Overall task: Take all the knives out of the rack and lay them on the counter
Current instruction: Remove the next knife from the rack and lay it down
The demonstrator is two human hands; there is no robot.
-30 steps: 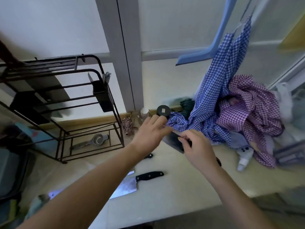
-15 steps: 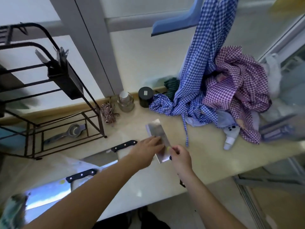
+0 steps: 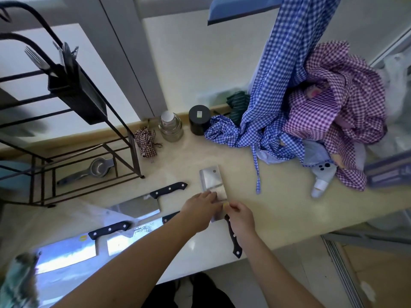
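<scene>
A small steel cleaver [image 3: 210, 178] with a black handle lies flat near the counter's [image 3: 278, 210] front edge, blade pointing away from me. My left hand [image 3: 200, 212] rests its fingers on the blade. My right hand [image 3: 241, 220] pinches the cleaver where blade meets handle. Three more black-handled cleavers lie to the left: one [image 3: 138, 206] nearest the rack, a second [image 3: 66, 252] at the front left, and a third [image 3: 133, 235] partly under my left forearm. The black wire rack [image 3: 124, 134] stands at the left; its black holder [image 3: 77, 94] shows forks.
A glass jar [image 3: 170, 127] and a black jar [image 3: 199, 120] stand by the wall. Blue checked cloth [image 3: 266, 121] and purple checked cloth [image 3: 333, 107] pile up at the right, with a white bottle [image 3: 322, 176] beside them. A metal squeezer [image 3: 89, 172] lies under the rack.
Both hands brought the small cleaver from near the blue cloth down toward me, onto the counter beside the other knives. The view has tilted downward.
</scene>
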